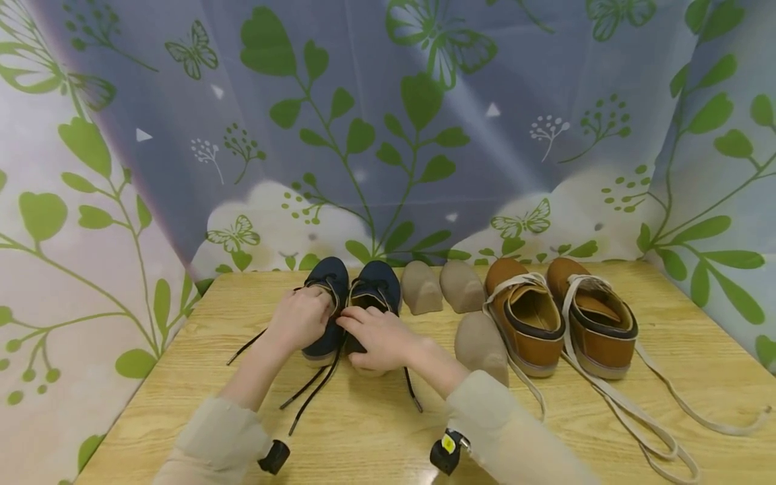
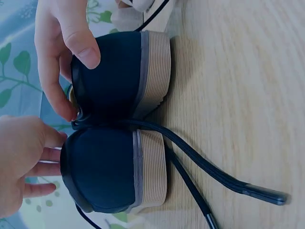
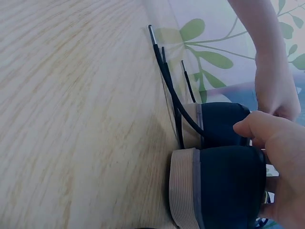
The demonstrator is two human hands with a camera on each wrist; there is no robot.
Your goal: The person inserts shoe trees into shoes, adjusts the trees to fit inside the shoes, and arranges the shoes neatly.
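Two navy shoes with black laces stand side by side, toes away from me, heels nearest. My left hand point(image 1: 303, 315) is curled over the opening of the left navy shoe point(image 1: 327, 269); its fingertips are hidden inside. On the right navy shoe point(image 1: 378, 273), my right hand point(image 1: 383, 340) holds the collar near the heel. In the left wrist view its thumb point(image 2: 88, 56) presses the outside of the heel, while the other fingers reach over the opening. Loose black laces point(image 2: 205, 169) trail from between the heels onto the table. Both soles point(image 3: 183, 186) rest flat.
Three grey-beige moulded shoe inserts point(image 1: 421, 289) lie right of the navy shoes, one closer to me point(image 1: 481, 347). Farther right stand two brown shoes point(image 1: 536, 347) with long pale laces point(image 1: 630, 414) spread over the wooden table point(image 1: 364, 444). A patterned cloth point(image 1: 388, 135) hangs behind.
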